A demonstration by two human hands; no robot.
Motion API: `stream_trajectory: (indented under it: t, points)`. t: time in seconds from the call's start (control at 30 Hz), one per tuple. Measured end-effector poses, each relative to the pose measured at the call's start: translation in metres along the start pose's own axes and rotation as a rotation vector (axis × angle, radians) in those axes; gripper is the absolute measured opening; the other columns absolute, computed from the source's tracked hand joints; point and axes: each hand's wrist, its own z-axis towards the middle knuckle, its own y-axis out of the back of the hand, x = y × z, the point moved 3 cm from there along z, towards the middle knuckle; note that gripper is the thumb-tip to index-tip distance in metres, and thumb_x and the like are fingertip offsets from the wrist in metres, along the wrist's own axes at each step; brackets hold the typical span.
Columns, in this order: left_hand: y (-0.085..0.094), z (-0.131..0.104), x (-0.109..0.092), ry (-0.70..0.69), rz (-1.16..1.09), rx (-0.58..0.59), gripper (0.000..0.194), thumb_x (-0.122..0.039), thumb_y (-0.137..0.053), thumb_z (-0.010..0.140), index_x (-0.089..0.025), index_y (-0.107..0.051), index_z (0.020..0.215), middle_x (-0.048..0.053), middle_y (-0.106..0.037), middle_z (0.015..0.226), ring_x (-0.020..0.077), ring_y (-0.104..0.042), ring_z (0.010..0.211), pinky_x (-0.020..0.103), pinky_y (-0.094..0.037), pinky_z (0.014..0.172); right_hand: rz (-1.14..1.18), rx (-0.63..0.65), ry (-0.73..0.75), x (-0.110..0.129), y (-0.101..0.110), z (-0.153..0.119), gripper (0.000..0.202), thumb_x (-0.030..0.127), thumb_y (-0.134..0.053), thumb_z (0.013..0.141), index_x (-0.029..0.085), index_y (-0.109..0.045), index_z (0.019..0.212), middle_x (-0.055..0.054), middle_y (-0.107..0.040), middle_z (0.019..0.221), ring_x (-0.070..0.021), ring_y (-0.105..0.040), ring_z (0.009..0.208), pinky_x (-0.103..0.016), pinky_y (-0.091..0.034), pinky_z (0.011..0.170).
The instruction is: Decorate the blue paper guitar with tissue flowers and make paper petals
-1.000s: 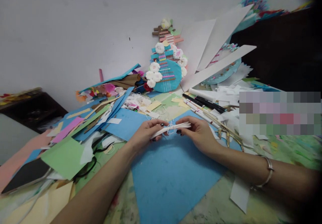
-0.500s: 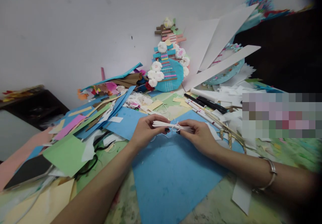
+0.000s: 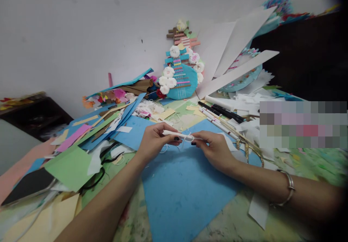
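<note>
Above a large blue sheet (image 3: 187,195) I hold a narrow, folded white paper bundle (image 3: 170,133) level. A thin white string (image 3: 188,137) loops around its middle in what looks like a bow, loose ends hanging below. My left hand (image 3: 150,140) pinches the bundle's left half between thumb and fingers. On the other side, my right hand (image 3: 216,149) is closed on the right end close to the string, its fingers covering that end.
Left lie a green sheet (image 3: 69,167), coloured paper scraps and a dark phone-like object (image 3: 28,186). To the right are several pens (image 3: 228,113), scissors with gold-coloured handles (image 3: 247,151) and white scraps. A blue paper lute with white flowers (image 3: 183,80) stands against the wall.
My right hand's fingers now cover more of the bundle's right end, which shows less than before. Both hands still grip it, and the whole view has shifted slightly.
</note>
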Motion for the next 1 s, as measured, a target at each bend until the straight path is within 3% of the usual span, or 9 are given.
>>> stream_trajectory:
  t: [0.1,0.27,0.4,0.5,0.6,0.67,0.77,0.9,1.0]
  points:
    - [0.002,0.000,-0.002,-0.009,0.177,0.022,0.022,-0.029,-0.073,0.069,-0.011,-0.065,0.080,0.006,-0.071,0.065,0.0191,-0.070,0.061,0.025,-0.057,0.057,-0.055,-0.010,0.046,0.003,0.002,0.000,0.018,0.012,-0.052,0.083,0.018,-0.067,0.089,-0.006,-0.071,0.083,-0.0175,-0.065,0.077,-0.029,-0.047,0.070]
    - [0.006,0.000,-0.006,-0.132,0.532,0.044,0.023,-0.035,-0.069,0.073,-0.012,-0.070,0.074,0.001,-0.061,0.046,0.0101,-0.057,0.039,0.016,-0.040,0.038,-0.112,-0.019,0.094,0.007,0.004,-0.001,0.018,0.010,-0.049,0.085,0.016,-0.065,0.091,-0.008,-0.069,0.083,-0.0172,-0.063,0.077,-0.029,-0.047,0.070]
    - [0.007,0.002,-0.005,-0.059,0.617,0.158,0.025,-0.037,-0.066,0.073,-0.012,-0.069,0.068,0.001,-0.060,0.050,0.0075,-0.052,0.039,0.015,-0.037,0.040,-0.162,-0.024,0.142,0.010,0.005,-0.002,0.019,0.007,-0.049,0.085,0.015,-0.065,0.091,-0.008,-0.067,0.083,-0.0167,-0.061,0.076,-0.029,-0.047,0.069]
    - [0.004,0.001,-0.003,0.088,0.416,0.327,0.035,-0.044,-0.070,0.068,-0.012,-0.067,0.081,0.003,-0.064,0.061,0.0115,-0.057,0.048,0.018,-0.042,0.043,-0.198,-0.019,0.221,0.014,0.009,-0.002,0.024,0.005,-0.045,0.086,0.014,-0.066,0.094,-0.008,-0.067,0.085,-0.0164,-0.060,0.079,-0.029,-0.048,0.070]
    - [-0.005,-0.005,0.002,0.236,0.080,0.504,0.055,-0.061,-0.056,0.075,-0.010,-0.063,0.094,0.009,-0.067,0.071,0.0159,-0.062,0.054,0.023,-0.046,0.048,-0.225,-0.032,0.372,0.020,0.016,0.000,0.025,0.006,-0.044,0.088,0.016,-0.067,0.093,-0.007,-0.067,0.085,-0.0161,-0.057,0.080,-0.030,-0.048,0.072]
    - [-0.014,-0.011,0.007,0.312,-0.069,0.614,0.057,-0.062,-0.048,0.080,-0.009,-0.062,0.095,0.012,-0.067,0.074,0.0172,-0.064,0.057,0.025,-0.047,0.052,-0.250,-0.059,0.455,0.024,0.020,0.002,0.026,0.007,-0.044,0.088,0.017,-0.068,0.092,-0.007,-0.068,0.085,-0.0164,-0.055,0.081,-0.031,-0.048,0.073]
    - [-0.030,-0.018,0.016,0.359,-0.218,0.721,0.049,-0.055,-0.055,0.080,-0.010,-0.060,0.099,0.010,-0.066,0.073,0.0168,-0.064,0.059,0.025,-0.048,0.055,-0.299,-0.044,0.546,0.028,0.022,0.002,0.025,0.008,-0.047,0.087,0.019,-0.069,0.091,-0.007,-0.067,0.092,-0.0182,-0.052,0.089,-0.034,-0.048,0.077]
    - [-0.038,-0.016,0.023,0.357,-0.374,0.642,0.036,-0.043,-0.062,0.080,-0.011,-0.061,0.097,-0.001,-0.052,0.061,0.0079,-0.052,0.047,0.017,-0.039,0.044,-0.412,0.050,0.549,0.037,0.025,0.004,0.031,0.009,-0.050,0.084,0.019,-0.062,0.111,-0.011,-0.059,0.117,-0.0231,-0.047,0.108,-0.041,-0.045,0.088]
    - [-0.031,-0.009,0.020,0.295,-0.428,0.461,0.029,-0.036,-0.060,0.082,-0.013,-0.057,0.100,-0.004,-0.045,0.059,0.0051,-0.042,0.042,0.015,-0.031,0.039,-0.557,0.042,0.298,0.040,0.045,0.013,0.041,0.007,-0.048,0.081,0.012,-0.052,0.122,-0.016,-0.053,0.123,-0.0254,-0.046,0.113,-0.042,-0.043,0.091]
